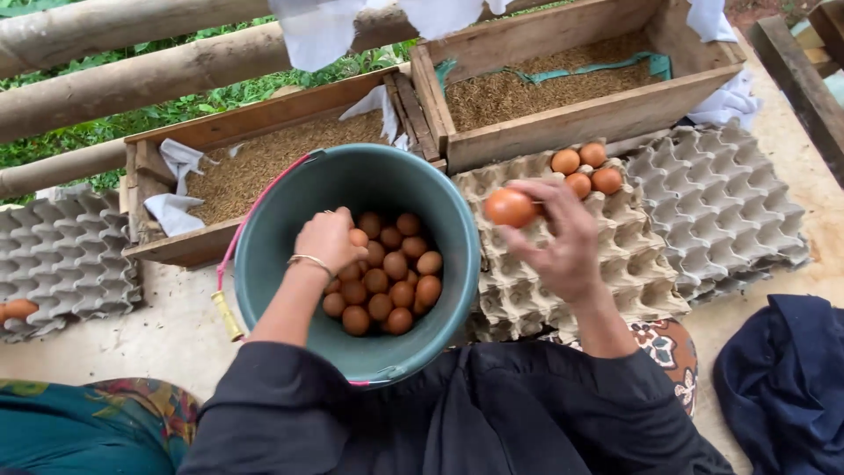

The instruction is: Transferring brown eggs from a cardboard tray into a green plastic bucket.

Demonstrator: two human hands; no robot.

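Note:
A teal bucket in front of me holds several brown eggs. My left hand reaches down into it and closes around an egg on the pile. My right hand holds one brown egg at its fingertips, above the left edge of a grey egg tray to the right of the bucket. Several eggs sit in the far cells of that tray.
Two wooden boxes of husks stand behind the bucket and tray. More empty egg trays lie at far right and far left, the left one with one egg. A dark cloth lies at right.

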